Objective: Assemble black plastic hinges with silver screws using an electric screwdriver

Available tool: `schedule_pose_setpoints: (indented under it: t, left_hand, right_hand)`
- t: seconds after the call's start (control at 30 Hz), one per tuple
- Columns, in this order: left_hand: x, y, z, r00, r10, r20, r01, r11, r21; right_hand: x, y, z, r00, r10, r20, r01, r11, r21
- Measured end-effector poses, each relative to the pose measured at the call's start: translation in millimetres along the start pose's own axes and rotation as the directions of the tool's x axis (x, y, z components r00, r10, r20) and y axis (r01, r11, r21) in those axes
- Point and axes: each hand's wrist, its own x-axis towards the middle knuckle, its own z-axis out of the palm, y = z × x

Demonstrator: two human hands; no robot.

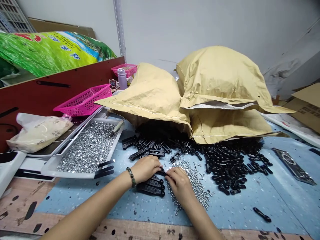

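My left hand [146, 168], with a bead bracelet on its wrist, is curled closed over a small black plastic part [162, 172]. My right hand [180, 185] meets it from the right, fingers pinched together at the same spot; what they pinch is hidden. Under my hands lies a short row of black flat plastic arms [151, 188]. A scatter of small silver screws [198, 186] spreads just right of my right hand. More black plastic arms [147, 150] and a heap of black rounded parts [228, 166] lie beyond on the blue mat.
A white tray [52, 170] of silver nuts sits at left, with a pink basket [83, 100] and a white bag [37, 131] behind. Large tan paper sacks [217, 86] are stacked at the back. A cardboard box [307, 106] is far right; a lone black part [262, 215] lies near the front.
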Motion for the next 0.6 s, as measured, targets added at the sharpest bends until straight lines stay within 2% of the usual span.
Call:
schedule_pose_setpoints:
  t: [0.17,0.6]
  left_hand:
    - [2.3,-0.9,-0.8,1.0,0.023,0.001,-0.023,1.0,0.01]
    - [-0.7,-9.8,2.2,0.999,0.049,0.01,-0.048,0.997,-0.053]
  right_hand:
    - [-3.6,-4.6,2.0,0.999,-0.004,-0.052,0.002,0.999,-0.037]
    - [-3.0,-8.9,4.0,1.0,0.007,-0.028,-0.008,0.999,-0.05]
